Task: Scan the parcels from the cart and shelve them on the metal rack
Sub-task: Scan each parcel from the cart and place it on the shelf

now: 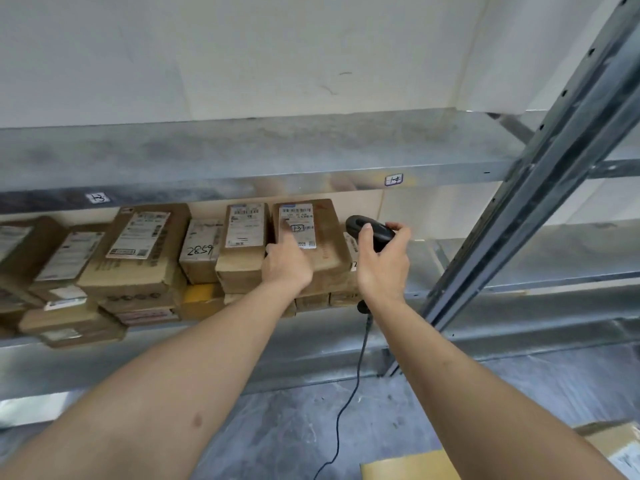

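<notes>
Your left hand (286, 263) presses flat-fingered on the labelled parcel (311, 244) already shelved on the metal rack (242, 150), your right hand (382, 261) grips the corded scanner (369, 230) just beside it, and more parcels likely wait

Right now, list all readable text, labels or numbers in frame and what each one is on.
"13": white tag on the shelf edge, left.
"14" (looks like; hand-drawn): tag on the shelf edge, right.
"2859": handwritten on the small box.
"13": boxed, handwritten on the label of the parcel the left hand touches.
All printed labels and barcodes: too small or blurred to read.
</notes>
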### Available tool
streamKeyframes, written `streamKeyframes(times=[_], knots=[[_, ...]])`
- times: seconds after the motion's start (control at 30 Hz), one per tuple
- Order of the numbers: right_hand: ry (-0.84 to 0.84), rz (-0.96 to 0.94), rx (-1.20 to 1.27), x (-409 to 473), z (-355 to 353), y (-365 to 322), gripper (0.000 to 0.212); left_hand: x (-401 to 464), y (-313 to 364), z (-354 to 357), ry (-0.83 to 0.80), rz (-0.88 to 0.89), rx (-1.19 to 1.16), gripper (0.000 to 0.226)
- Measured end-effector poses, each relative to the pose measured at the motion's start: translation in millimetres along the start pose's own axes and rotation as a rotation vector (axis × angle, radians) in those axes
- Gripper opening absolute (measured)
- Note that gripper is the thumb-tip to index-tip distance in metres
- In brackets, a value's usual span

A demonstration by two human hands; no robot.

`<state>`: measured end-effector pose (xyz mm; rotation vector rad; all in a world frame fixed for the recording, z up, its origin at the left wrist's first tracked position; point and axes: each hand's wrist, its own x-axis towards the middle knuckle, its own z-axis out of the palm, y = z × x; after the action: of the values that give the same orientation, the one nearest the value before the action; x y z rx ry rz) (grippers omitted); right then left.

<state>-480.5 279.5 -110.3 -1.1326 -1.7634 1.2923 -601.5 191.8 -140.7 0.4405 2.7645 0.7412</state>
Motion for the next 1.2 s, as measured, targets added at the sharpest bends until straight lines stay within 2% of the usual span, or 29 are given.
streamKeyframes(times=[0.1,0.17,0.23,0.3,0.67,0.87,1.03,1.2], knots=[[-0.009,-0.008,-0.012,3.8,-2.2,2.0,0.033,0.4,11.0,-0.8,0.056,0.222,0.242,0.054],[-0.005,-0.012,-0.020,7.1,-4.0,3.8,0.034,4.1,15.0,1.8,0.030,0.414,0.317,0.048],[0.003,-0.012,-0.029,9.5,-5.2,5.3,0.035,7.7,14.7,6.6,-0.073,0.520,0.398,0.064],[0.004,-0.007,-0.033,10.6,-5.4,6.1,0.035,11.9,11.7,11.3,-0.131,0.551,0.477,0.071],[0.036,0.000,-0.048,7.4,-2.6,9.6,0.034,25.0,-2.9,3.5,-0.192,0.557,0.557,0.058],[0.071,0.000,-0.030,-10.2,3.5,1.9,0.033,28.5,-6.8,-12.7,-0.254,0.602,0.599,0.067],[0.177,0.028,-0.030,-39.6,9.3,-8.0,0.033,20.6,-6.6,-30.4,-0.234,0.694,0.566,0.068],[0.346,0.048,-0.016,-85.4,16.7,-21.6,0.033,3.0,-7.4,-44.5,-0.237,0.887,0.536,0.064]])
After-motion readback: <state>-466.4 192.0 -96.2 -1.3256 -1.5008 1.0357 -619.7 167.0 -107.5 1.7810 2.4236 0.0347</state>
